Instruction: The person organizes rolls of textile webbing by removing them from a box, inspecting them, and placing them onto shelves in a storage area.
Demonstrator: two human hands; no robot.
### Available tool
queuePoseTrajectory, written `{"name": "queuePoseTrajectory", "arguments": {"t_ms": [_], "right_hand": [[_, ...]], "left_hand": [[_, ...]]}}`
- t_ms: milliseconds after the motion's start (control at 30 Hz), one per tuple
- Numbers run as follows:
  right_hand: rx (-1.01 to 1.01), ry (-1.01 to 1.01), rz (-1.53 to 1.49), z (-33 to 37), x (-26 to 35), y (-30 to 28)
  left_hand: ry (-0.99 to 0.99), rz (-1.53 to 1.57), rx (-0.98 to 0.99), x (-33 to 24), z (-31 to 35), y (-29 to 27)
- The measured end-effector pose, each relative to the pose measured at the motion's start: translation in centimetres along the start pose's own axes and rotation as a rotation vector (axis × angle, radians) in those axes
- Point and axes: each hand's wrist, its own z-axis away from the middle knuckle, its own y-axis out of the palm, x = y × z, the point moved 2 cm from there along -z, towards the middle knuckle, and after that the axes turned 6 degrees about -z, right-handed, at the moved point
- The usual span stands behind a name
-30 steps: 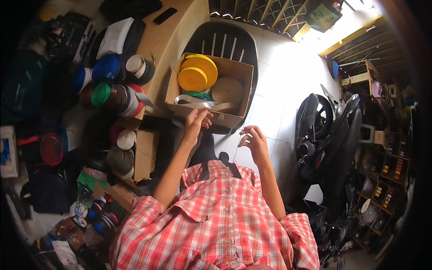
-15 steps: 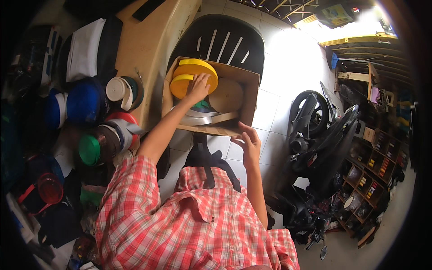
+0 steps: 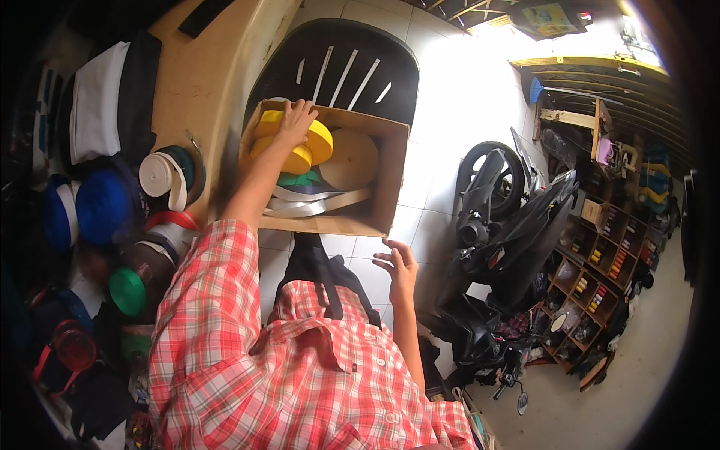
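Observation:
An open cardboard box (image 3: 390,161) stands on a black chair, holding several rolls of strap webbing. Two yellow webbing rolls (image 3: 321,141) lie overlapping at its far left. Over the upper one my left hand (image 3: 298,124) is bent, its fingers gripping near the far rim; the fingertips' undersides are hidden. Beside them rests a wide tan roll (image 3: 349,159). A green roll (image 3: 298,180) shows under the yellow ones, and pale grey webbing (image 3: 300,206) lies along the near wall. Just below the box's near right corner, my right hand (image 3: 397,266) holds nothing, fingers apart.
The black chair (image 3: 337,60) has a slotted back. On the left are a wooden table (image 3: 199,82), a cream webbing roll (image 3: 157,175), blue rolls (image 3: 105,206) and a green roll (image 3: 127,292). At right stand a motorbike (image 3: 517,232) and a shelf of spools (image 3: 600,262).
My left hand has shifted toward the box's far edge, and the upper yellow roll has tilted. My right hand has come away from the box's near edge. The whole view has shifted slightly.

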Motion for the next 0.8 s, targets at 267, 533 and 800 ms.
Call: {"name": "queuePoseTrajectory", "arguments": {"t_ms": [267,533,800], "right_hand": [[0.067,-0.007,0.012,0.7,0.0,-1.8],[0.262,-0.101,-0.031,-1.7,2.7,-1.2],[0.585,-0.106,0.01,-4.6,7.2,-1.6]], "left_hand": [[0.031,0.045,0.093,-3.2,6.3,6.3],[-0.188,0.399,-0.226,-5.2,14.0,-3.8],[-0.538,0.667,-0.514,-10.7,19.3,-13.9]]}}
